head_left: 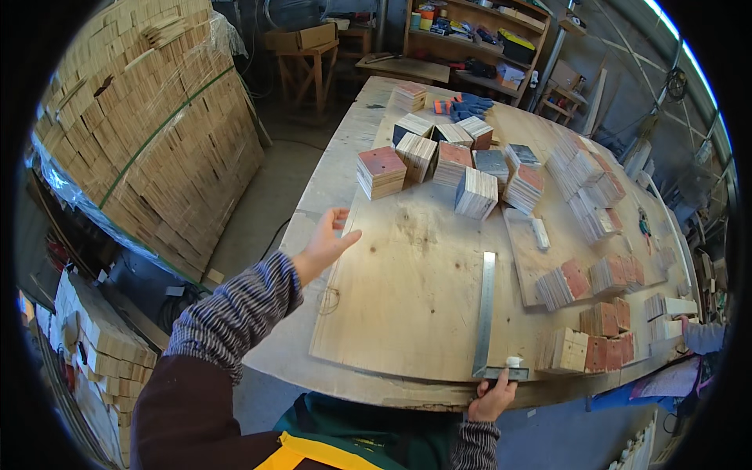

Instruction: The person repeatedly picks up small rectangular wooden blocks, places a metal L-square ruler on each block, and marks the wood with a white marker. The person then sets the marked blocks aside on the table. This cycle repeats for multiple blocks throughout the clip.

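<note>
My left hand point(325, 244) is over the left edge of a plywood sheet point(392, 290), fingers apart and holding nothing. At the sheet's near edge my right hand point(492, 399) grips the short stock of a metal try square point(486, 313). The square's long blade lies on the plywood, pointing away from me. A small white piece point(513, 363) sits at the stock by my right fingertips; its kind I cannot make out. Beyond my left hand stands a stack of square plywood blocks point(381, 174) with a red top, beside several more stacks with pale layered sides.
More block stacks point(583, 348) line the right side of the table. Blue and orange work gloves point(464, 106) lie at the far end. A tall strapped pile of wood pieces point(157, 133) stands at left. Another person's sleeve point(705, 337) reaches in at far right.
</note>
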The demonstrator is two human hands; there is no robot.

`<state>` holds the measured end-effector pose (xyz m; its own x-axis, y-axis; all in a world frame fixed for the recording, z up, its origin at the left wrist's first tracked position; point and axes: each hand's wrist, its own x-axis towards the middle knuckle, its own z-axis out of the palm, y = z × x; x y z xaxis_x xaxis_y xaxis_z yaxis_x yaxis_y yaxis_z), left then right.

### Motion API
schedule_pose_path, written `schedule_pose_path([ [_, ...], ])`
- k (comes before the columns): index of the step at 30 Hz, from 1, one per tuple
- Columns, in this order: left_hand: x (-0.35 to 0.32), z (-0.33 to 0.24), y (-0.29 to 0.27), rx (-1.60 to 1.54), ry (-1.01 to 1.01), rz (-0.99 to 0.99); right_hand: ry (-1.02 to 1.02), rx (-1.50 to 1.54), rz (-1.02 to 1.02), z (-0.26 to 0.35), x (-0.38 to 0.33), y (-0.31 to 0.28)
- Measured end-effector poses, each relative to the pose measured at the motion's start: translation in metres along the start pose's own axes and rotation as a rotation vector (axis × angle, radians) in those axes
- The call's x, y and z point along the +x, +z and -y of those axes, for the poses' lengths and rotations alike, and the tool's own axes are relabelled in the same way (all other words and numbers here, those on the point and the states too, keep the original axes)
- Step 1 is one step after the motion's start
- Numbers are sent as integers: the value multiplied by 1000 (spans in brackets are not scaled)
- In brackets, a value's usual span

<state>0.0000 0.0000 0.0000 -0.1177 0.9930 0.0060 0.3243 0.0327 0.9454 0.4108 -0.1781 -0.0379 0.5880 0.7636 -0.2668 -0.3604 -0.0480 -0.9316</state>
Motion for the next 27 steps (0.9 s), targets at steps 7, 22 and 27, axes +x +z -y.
schedule_pose_path([
  [7,101,4,3,405,338,-242,-32,-44,-99,-4,-19,-7],
  [22,70,-25,18,-587,6,-42,-62,-17,-74,-13,-14,-12],
  [27,-53,-64,32,-1377,-307,298,-58,13,-11,-15,-10,-14],
])
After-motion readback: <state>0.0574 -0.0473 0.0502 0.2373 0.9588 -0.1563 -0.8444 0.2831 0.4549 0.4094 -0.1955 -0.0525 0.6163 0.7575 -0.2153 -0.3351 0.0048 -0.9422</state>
